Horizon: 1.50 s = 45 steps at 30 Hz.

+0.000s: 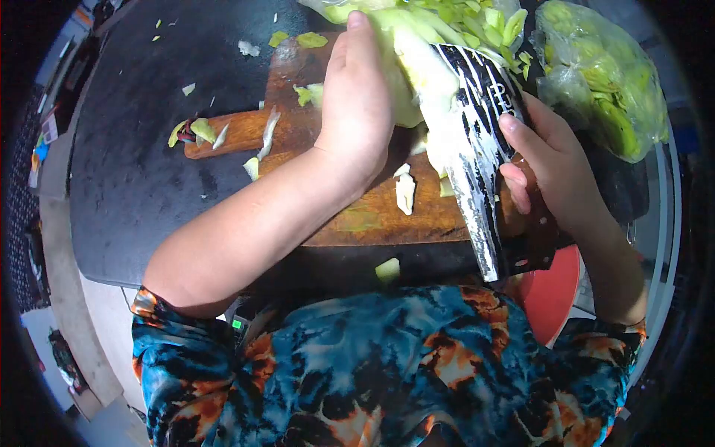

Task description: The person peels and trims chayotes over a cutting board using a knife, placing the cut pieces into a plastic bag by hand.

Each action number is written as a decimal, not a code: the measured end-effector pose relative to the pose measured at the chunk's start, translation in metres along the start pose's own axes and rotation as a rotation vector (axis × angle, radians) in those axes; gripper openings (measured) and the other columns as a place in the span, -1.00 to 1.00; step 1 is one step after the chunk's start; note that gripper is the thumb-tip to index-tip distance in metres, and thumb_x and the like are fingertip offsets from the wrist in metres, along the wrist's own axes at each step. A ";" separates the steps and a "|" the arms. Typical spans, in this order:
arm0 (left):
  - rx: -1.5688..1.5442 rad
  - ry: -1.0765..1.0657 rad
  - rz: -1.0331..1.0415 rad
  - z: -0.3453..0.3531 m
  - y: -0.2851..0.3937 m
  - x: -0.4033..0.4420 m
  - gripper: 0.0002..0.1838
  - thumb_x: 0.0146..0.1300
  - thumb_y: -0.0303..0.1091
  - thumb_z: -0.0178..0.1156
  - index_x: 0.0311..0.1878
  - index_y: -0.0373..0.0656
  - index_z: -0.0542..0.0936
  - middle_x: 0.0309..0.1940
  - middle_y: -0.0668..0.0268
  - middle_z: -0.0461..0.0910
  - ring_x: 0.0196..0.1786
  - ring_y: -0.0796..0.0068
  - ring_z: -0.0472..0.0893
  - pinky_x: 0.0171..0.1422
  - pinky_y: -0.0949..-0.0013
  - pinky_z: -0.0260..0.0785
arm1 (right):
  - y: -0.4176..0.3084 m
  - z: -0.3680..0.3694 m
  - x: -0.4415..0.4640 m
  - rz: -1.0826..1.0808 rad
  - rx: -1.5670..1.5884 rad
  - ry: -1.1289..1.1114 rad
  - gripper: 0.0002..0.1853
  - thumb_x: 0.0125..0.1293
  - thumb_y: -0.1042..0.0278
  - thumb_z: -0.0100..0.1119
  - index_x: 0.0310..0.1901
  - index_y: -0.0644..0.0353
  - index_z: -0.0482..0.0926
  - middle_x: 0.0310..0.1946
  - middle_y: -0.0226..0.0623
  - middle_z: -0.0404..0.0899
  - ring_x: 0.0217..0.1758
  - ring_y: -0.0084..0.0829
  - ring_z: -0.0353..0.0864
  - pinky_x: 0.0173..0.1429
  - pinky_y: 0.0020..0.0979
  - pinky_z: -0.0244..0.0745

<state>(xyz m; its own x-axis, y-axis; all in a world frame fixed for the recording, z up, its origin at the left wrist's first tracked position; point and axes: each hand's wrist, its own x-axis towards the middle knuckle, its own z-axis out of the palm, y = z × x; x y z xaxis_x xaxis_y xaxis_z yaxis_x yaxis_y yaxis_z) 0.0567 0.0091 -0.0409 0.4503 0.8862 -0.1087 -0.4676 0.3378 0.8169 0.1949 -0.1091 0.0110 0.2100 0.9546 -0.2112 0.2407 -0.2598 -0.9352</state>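
Note:
My right hand (555, 153) is wrapped round the brown handle of a cleaver (477, 141). Its broad black blade bears white lettering and wet, pale streaks, and is tilted up over the wooden cutting board (350, 223). Pale green sliced vegetable (413, 67) lies against the blade's upper left side. My left hand (357, 97) is stretched out, its palm side against these slices from the left; some of its fingers are hidden. Just beyond, an open clear plastic bag (328, 6) holds more cut green pieces (484, 26). I cannot tell the vegetable's exact kind.
A second clear bag (603, 82) with green pieces stands at the right. Scraps (404, 192) lie on the board and the dark tabletop (141, 171). The board's handle (231, 134) points left, with peelings on it. A red round container (551, 290) is below the cleaver's handle.

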 end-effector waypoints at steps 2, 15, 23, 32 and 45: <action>0.013 -0.033 0.035 -0.003 -0.004 0.003 -0.48 0.45 0.03 -0.31 0.06 -0.25 0.39 -0.14 0.22 0.53 -0.11 0.44 0.53 0.01 0.34 0.37 | -0.002 -0.001 -0.002 0.070 0.073 -0.048 -0.74 0.41 0.22 -0.11 0.00 0.17 0.37 -0.61 -0.45 0.36 -0.77 -0.69 0.21 -0.69 -0.61 0.17; 0.033 -0.105 0.143 0.001 -0.002 0.008 -0.48 0.44 0.03 -0.27 0.08 -0.27 0.40 -0.07 0.17 0.51 -0.04 0.38 0.52 0.12 0.32 0.33 | 0.000 -0.008 -0.007 0.382 0.470 -0.080 -0.75 0.38 0.11 -0.08 -0.12 0.09 0.41 -0.80 -0.52 0.25 -0.88 -0.62 0.17 -0.79 -0.56 0.10; 0.066 -0.154 -0.017 0.000 0.006 0.015 -0.48 0.44 0.02 -0.25 0.13 -0.28 0.37 -0.04 0.19 0.50 0.04 0.37 0.51 0.15 0.30 0.35 | 0.002 -0.032 -0.016 0.414 0.428 0.107 -0.71 0.33 0.18 0.02 0.00 0.11 0.44 -0.77 -0.50 0.29 -0.85 -0.66 0.20 -0.81 -0.59 0.05; 0.015 -0.364 -0.106 -0.004 0.029 0.006 -0.33 0.11 -0.40 -0.05 0.35 -0.08 0.10 0.21 0.14 0.27 0.26 0.22 0.32 0.36 0.03 0.13 | 0.000 -0.070 -0.029 -0.127 -0.569 0.402 -0.53 0.26 0.29 0.11 0.18 0.24 0.34 -0.26 -0.20 0.54 -0.32 -0.43 0.54 -0.24 -0.43 0.44; 0.112 -0.372 0.081 -0.005 0.029 0.004 -0.28 -0.01 -0.70 0.12 0.26 -0.10 0.15 0.00 0.24 0.40 0.07 0.40 0.45 0.13 0.38 0.37 | 0.000 -0.009 0.004 -0.419 -0.613 0.209 -0.56 0.22 0.37 0.16 0.12 0.27 0.35 -0.28 -0.14 0.52 -0.26 -0.33 0.56 -0.21 -0.33 0.46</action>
<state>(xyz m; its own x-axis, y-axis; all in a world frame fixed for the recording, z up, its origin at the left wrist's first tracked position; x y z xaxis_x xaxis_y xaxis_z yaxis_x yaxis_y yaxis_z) 0.0411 0.0242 -0.0207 0.6701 0.7260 0.1543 -0.4359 0.2167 0.8735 0.2041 -0.1070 0.0126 0.1459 0.9595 0.2410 0.8087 0.0247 -0.5877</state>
